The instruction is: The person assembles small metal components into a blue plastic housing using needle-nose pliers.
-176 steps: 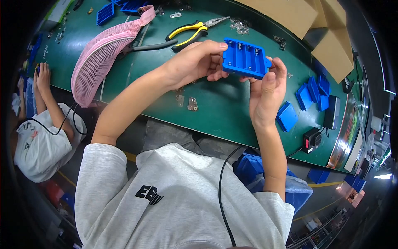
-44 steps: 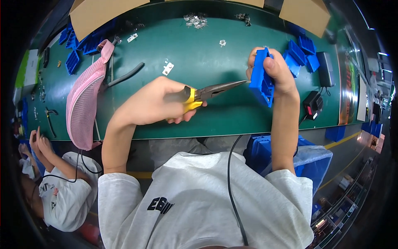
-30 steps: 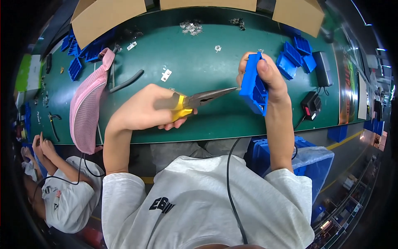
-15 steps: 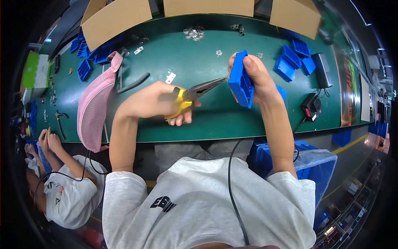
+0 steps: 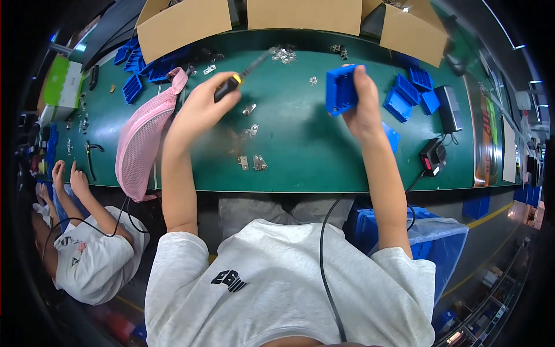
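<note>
Long-nose pliers (image 5: 254, 66) with black and yellow grips are in my closed left hand (image 5: 205, 107). They are seen nearly edge-on, their tips pointing toward a pile of small shiny metal parts (image 5: 283, 55) at the far middle of the table. Some fingers of that hand are hidden. My right hand (image 5: 364, 104) grips a small blue plastic case (image 5: 340, 92), thumb on its right edge. Its hollow, ribbed side shows. Below and right of my left hand, loose metal pieces (image 5: 260, 163) lie on the green table (image 5: 306, 150).
Cardboard boxes (image 5: 303, 14) line the back edge. Several blue cases (image 5: 402, 104) lie at right, beside a dark block-shaped device (image 5: 448, 110) and a black box (image 5: 432, 156). A pink mesh pouch (image 5: 144, 144) lies at left; beyond it sits another person (image 5: 98, 254).
My left hand has swung up and left with the pliers, away from the blue case. My right hand has turned the case so its hollow side shows. The metal pieces near me are now uncovered.
</note>
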{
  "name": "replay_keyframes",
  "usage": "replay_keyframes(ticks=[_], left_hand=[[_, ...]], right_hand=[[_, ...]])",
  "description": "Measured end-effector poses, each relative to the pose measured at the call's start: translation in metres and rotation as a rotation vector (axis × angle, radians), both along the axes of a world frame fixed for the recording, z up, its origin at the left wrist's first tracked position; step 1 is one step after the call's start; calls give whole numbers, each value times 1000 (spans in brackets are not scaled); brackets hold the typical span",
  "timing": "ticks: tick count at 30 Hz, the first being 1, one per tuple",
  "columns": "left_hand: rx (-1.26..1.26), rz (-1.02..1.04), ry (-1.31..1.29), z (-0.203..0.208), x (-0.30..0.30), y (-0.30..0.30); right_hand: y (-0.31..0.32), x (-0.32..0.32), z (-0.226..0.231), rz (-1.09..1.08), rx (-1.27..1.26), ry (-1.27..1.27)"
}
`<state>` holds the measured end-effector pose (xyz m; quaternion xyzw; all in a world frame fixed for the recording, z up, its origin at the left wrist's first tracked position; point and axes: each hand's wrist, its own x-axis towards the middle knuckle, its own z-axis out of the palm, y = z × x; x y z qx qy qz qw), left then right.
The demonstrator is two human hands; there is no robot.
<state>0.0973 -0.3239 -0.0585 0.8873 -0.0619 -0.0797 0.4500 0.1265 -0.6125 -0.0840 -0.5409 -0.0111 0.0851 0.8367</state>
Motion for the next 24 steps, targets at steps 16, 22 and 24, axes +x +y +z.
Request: replay_keyframes(ticks=[16,22,24], left_hand=[[-294,-123,-84,5,-135,-55],[-531,-82,105,-48,-191,-74],[-564,-50,135,-60,-200,-80]], right_hand=[[38,-176,-11,-108,-111,-116],[51,-223,-54,-102,-206,-220],[50,-233,-65,-76,-223,-175]])
